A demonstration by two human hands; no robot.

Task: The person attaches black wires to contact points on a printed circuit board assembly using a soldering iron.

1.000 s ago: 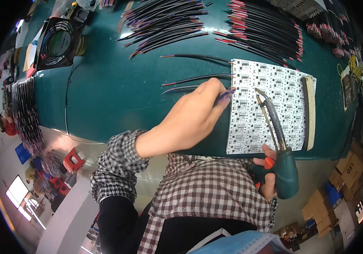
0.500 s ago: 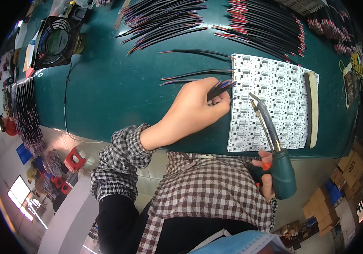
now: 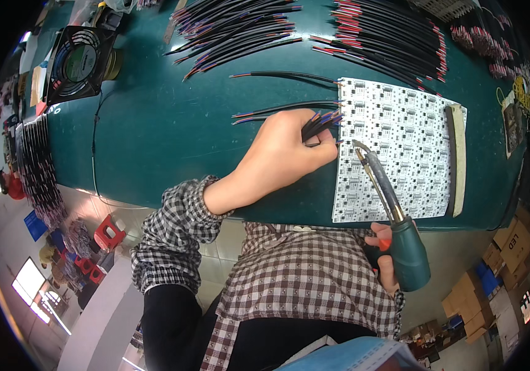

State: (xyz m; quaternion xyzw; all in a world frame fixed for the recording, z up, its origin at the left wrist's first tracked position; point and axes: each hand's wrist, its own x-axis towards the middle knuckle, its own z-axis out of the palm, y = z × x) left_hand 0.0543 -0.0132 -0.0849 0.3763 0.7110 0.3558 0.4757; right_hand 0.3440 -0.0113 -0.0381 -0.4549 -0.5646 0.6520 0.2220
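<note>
My left hand [image 3: 280, 151] is closed around a bunch of short black cables [image 3: 316, 128] with coloured wire ends. Its fingertips hold one wire end against the left edge of a white circuit board panel [image 3: 395, 117], which lies flat and bears rows of small components. In my right hand [image 3: 387, 272] is a soldering iron [image 3: 411, 255], gun-shaped with a green handle and an orange trigger. Its tip points up and left, just right of that wire end; whether it touches the board I cannot tell. Several cables [image 3: 283, 75] extend leftward from the panel's upper left edge.
Two heaps of cables, one with blue-tipped ends [image 3: 234, 31] and one with red ends [image 3: 388, 43], lie at the back. A black fan [image 3: 79, 65] stands at the far left. A pale strip [image 3: 457, 161] lies along the panel's right edge. Cardboard boxes [image 3: 517, 244] stand beyond the right end.
The soldering iron's tip has moved left and slightly down, nearer the wire end at the panel's left edge. My left hand has barely shifted and still holds the cables.
</note>
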